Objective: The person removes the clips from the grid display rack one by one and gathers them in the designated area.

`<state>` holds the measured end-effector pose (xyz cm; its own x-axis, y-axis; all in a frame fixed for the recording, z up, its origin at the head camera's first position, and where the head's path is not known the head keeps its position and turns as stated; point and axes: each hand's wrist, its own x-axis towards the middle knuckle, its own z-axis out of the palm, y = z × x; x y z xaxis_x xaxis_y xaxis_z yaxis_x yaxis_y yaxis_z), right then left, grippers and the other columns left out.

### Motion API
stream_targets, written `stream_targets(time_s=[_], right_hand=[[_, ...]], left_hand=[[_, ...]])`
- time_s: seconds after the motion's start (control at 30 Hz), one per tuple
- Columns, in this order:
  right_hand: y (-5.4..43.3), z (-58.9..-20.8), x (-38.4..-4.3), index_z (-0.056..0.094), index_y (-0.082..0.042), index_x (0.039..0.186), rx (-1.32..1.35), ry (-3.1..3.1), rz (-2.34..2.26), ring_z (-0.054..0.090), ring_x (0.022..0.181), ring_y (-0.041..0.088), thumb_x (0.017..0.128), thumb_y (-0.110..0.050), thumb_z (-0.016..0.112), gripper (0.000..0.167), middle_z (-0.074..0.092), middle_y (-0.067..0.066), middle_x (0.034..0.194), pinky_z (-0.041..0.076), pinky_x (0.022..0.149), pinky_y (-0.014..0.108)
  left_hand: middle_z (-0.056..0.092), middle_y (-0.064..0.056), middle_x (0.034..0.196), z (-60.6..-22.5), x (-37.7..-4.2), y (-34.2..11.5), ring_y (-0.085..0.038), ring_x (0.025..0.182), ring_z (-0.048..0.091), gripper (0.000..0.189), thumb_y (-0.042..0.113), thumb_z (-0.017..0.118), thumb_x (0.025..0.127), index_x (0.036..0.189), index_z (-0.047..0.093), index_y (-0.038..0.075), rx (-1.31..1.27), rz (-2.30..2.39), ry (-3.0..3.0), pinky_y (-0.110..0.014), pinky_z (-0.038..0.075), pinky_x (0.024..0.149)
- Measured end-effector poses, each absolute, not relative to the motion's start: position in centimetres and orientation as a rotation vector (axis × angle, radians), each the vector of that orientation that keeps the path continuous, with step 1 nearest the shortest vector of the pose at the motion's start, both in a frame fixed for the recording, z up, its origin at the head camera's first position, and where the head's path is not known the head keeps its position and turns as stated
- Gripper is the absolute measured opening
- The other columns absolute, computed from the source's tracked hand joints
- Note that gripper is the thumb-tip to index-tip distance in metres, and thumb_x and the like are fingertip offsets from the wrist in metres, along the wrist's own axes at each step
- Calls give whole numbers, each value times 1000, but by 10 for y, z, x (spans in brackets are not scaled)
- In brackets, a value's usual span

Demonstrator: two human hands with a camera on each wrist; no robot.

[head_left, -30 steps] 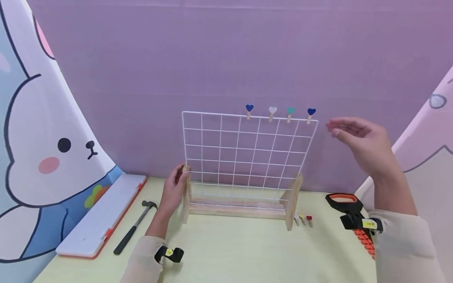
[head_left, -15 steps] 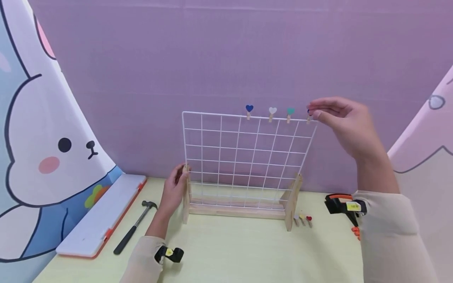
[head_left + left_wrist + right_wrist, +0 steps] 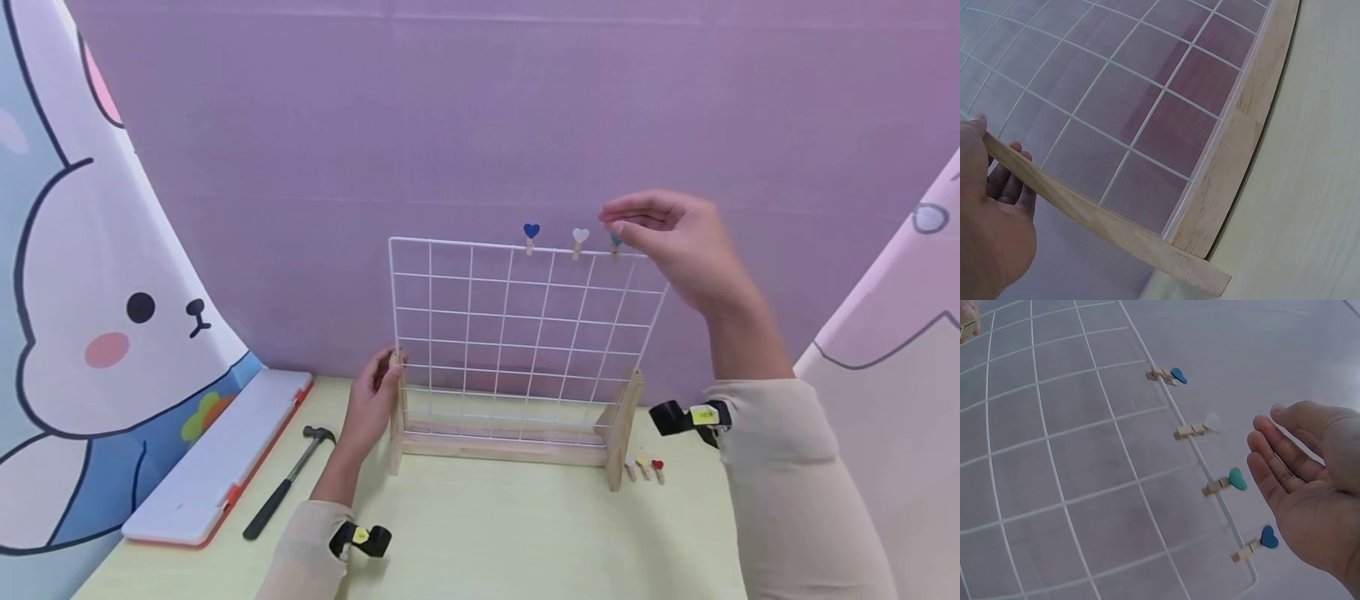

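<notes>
A white wire grid (image 3: pixel 517 315) stands tilted back in a wooden stand (image 3: pixel 502 448). My left hand (image 3: pixel 371 400) grips the stand's left upright (image 3: pixel 1094 215), thumb on one side and fingers on the other in the left wrist view. Along the grid's top wire sit small wooden clothespins with hearts: a blue-heart one (image 3: pixel 1179 376), a white-heart one (image 3: pixel 1212 422), a teal-heart one (image 3: pixel 1237 479) and another blue-heart one (image 3: pixel 1269 537). My right hand (image 3: pixel 678 250) hovers beside them, fingers loosely bent and holding nothing. In the head view it hides the rightmost clothespin.
Three loose heart clothespins (image 3: pixel 643 470) lie right of the stand. A claw hammer (image 3: pixel 288 483) and a long white case with orange edging (image 3: pixel 221 462) lie at left. Behind the grid rises a purple backdrop (image 3: pixel 480 108).
My right hand has moved left along the grid's top, from beyond its right corner to beside the teal-heart clothespin. My left hand keeps its grip on the upright.
</notes>
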<state>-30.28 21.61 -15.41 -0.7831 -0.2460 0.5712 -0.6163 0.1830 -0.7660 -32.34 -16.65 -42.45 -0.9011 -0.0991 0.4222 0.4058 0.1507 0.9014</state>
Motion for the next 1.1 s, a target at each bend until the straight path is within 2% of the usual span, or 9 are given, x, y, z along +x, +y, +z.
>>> stream_targets(time_s=[0.17, 0.3, 0.37, 0.4, 0.53, 0.6, 0.67, 0.97, 1.1], right_hand=[[202, -148, -308, 72, -2, 122, 769, -2246, 1525, 72, 107, 10, 96, -9, 73, 27, 78, -5, 111, 55, 88, 15], [190, -145, -313, 71, -2, 123, 767, -2272, 1543, 71, 108, 11, 97, -9, 71, 27, 77, -4, 113, 55, 85, 14], [186, -145, -315, 72, -3, 123, 761, -2280, 1555, 71, 105, 9, 97, -10, 71, 27, 77, -5, 112, 54, 75, 13], [184, -144, -317, 72, -3, 123, 762, -2278, 1564, 71, 104, 9, 97, -9, 71, 26, 78, -5, 111, 54, 74, 13], [178, -145, -322, 72, -1, 121, 772, -2261, 1603, 72, 101, 8, 97, -6, 71, 25, 78, -5, 106, 55, 78, 13], [175, -145, -324, 72, 0, 120, 776, -2251, 1629, 72, 102, 9, 96, -4, 70, 24, 78, -4, 105, 56, 88, 15], [173, -146, -326, 72, 0, 119, 765, -2260, 1624, 72, 105, 12, 96, -5, 71, 24, 78, -3, 106, 56, 90, 16], [162, -145, -327, 71, -5, 122, 695, -2398, 1553, 67, 119, 23, 99, -13, 69, 24, 74, 9, 123, 55, 90, 17], [162, -147, -330, 71, -8, 124, 664, -2481, 1493, 64, 122, 25, 101, -17, 68, 26, 73, 6, 125, 54, 92, 24]], left_hand=[[59, -21, 146, -424, -322, -167, -12, 124, 55, 47, 29, 49, 110, 150, 47, 5, -283, -1787, -2062, -6, 44, 96], [60, -20, 145, -425, -322, -168, -14, 123, 56, 47, 30, 49, 110, 150, 47, 6, -273, -1780, -2069, -8, 45, 94], [59, -20, 145, -425, -322, -168, -13, 122, 56, 48, 31, 50, 110, 150, 47, 6, -278, -1789, -2065, -8, 46, 94], [59, -21, 145, -425, -322, -167, -13, 122, 56, 48, 31, 50, 110, 150, 47, 6, -283, -1797, -2062, -8, 46, 94], [59, -19, 145, -426, -322, -167, -8, 121, 56, 48, 31, 51, 110, 150, 47, 7, -282, -1803, -2062, -8, 45, 95], [60, -20, 145, -426, -322, -167, -8, 120, 56, 46, 30, 50, 110, 150, 48, 7, -281, -1798, -2064, -8, 46, 95], [60, -19, 145, -425, -322, -166, -10, 121, 56, 45, 29, 50, 110, 150, 49, 8, -279, -1794, -2065, -9, 46, 95], [61, -20, 143, -427, -323, -164, -25, 122, 56, 43, 27, 50, 110, 147, 51, 7, -302, -1793, -2044, -10, 46, 93], [62, -20, 141, -428, -322, -162, -18, 118, 57, 42, 26, 51, 110, 147, 52, 6, -306, -1792, -2031, -10, 47, 92]])
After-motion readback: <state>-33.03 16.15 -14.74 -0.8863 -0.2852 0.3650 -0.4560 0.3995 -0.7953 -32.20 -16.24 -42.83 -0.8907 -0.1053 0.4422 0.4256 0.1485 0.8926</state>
